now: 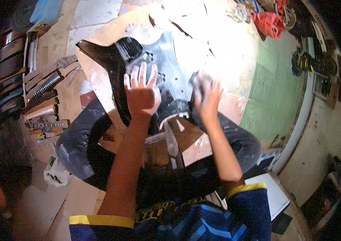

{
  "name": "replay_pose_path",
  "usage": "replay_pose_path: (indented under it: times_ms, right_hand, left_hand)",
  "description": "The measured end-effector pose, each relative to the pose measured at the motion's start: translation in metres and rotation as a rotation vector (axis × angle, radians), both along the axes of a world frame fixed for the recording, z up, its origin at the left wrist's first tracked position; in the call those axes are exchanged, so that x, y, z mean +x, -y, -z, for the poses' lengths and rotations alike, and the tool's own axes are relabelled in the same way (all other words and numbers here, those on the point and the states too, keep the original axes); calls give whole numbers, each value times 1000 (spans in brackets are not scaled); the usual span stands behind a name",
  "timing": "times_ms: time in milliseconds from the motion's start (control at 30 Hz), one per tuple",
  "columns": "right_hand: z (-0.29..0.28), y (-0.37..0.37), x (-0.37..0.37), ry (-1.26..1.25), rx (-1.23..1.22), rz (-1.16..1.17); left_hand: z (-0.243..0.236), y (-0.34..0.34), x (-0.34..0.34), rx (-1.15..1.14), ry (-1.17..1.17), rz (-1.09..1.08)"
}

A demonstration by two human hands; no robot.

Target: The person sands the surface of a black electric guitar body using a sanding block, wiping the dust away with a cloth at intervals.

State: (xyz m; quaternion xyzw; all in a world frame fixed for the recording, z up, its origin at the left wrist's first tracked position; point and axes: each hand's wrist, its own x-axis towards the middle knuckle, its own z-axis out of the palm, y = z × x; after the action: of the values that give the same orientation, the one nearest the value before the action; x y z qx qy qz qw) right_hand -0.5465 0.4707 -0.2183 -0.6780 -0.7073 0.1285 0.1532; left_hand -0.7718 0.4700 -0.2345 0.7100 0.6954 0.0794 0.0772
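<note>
A black, angular electric guitar body [166, 60] lies in front of me, its pointed horn toward the upper left and its top greyed with pale dust. My left hand [143, 90] rests on its face, palm down with the fingers stretched apart, and holds nothing. At the body's right edge, my right hand [207, 96] is closed around a dark grey sanding pad [195, 83]. The fingers and dust hide part of the pad, and bright light washes out the area beyond it.
Several guitar necks [46, 113] lie on the left, beside dark curved pieces [6, 68]. A red bag [267, 25] sits at the upper right, near a green floor panel [273, 80]. Coiled black and yellow cable [302, 62] lies beyond. A white cloth [58, 173] is by my left knee.
</note>
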Motion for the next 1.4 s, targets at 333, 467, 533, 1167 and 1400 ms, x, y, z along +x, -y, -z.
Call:
replay_pose_path:
  times_ms: [333,467,533,1167,1400]
  right_hand:
    - [-9,5,-12,4,-101,79]
    - [10,47,-18,5,-89,71]
    - [-4,68,-22,-59,-16,4]
    - [-4,60,-34,-54,-10,65]
    - [-5,-28,-19,-31,24,182]
  left_hand:
    - [9,3,0,78,36,-10]
    - [5,0,-3,119,17,2]
    - [1,4,-1,55,11,4]
    - [5,4,-6,88,15,-10]
    - [7,4,2,207,75,21]
